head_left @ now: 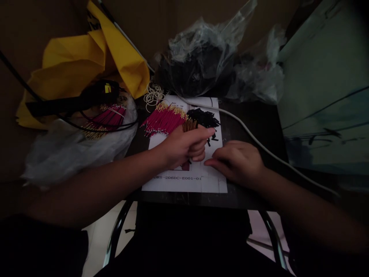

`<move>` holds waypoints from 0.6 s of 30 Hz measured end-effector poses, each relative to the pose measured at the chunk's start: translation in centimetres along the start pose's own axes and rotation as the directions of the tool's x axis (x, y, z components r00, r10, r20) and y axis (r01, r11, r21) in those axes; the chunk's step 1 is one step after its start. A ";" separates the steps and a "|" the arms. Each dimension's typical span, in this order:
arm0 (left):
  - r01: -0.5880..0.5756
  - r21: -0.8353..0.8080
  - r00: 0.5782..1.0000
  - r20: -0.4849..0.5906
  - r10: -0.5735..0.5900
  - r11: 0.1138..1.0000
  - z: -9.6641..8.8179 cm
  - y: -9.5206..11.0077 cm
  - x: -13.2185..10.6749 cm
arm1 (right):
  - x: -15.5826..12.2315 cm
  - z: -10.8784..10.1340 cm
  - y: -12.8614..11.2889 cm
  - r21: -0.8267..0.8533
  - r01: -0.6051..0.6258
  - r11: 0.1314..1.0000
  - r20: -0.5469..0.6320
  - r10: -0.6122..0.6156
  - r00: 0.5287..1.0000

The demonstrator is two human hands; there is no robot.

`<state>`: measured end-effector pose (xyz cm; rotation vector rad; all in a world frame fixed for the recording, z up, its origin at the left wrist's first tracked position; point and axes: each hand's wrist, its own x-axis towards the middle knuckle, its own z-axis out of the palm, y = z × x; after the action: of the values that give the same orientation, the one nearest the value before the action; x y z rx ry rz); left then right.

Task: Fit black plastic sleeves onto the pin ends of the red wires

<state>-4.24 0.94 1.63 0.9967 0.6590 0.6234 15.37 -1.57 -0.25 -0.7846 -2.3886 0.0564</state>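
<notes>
My left hand [187, 144] is closed in a fist over the paper sheet [184, 186], its thumb pointing right. Out of the top of that fist sticks a bundle of thin brown wires [189, 125]. To the right, my right hand [242, 159] is held low with fingers curled and thumb near the index finger; what it pinches, if anything, is hidden. Just beyond my left hand lie a fan of magenta wires [165, 120] with gold-coloured terminals and a heap of short black sleeves [204, 117].
A white cable [245, 129] curves across the dark table on the right. Plastic bags, one with black contents [198, 69], stand at the back. Left are a yellow bag [75, 57], loose cream rubber bands [154, 94] and clear plastic [77, 148] with a tied bundle of magenta wires [108, 117].
</notes>
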 end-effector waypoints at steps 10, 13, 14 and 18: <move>-0.020 -0.260 1.000 -0.017 0.016 0.965 0.9 0.0 0.0 | 0.0 1.6 -0.5 0.040 0.003 0.999 -0.076 0.000 0.997; -0.025 -0.306 0.999 -0.027 0.018 0.952 0.8 0.0 0.1 | 0.0 1.7 -0.3 0.088 0.002 0.996 -0.066 0.004 0.998; -0.032 -0.323 0.999 -0.031 0.023 0.946 0.8 -0.1 0.1 | 0.0 1.8 -0.3 0.103 0.013 0.995 -0.061 -0.007 0.998; -0.060 -0.386 0.998 -0.009 0.062 0.920 0.7 -0.3 0.3 | -0.2 2.0 -0.3 0.078 0.052 0.996 -0.059 -0.047 0.997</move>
<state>-3.51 0.69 1.55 0.6495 0.4769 0.7722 14.22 -1.62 -1.90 -0.6810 -2.3353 0.1067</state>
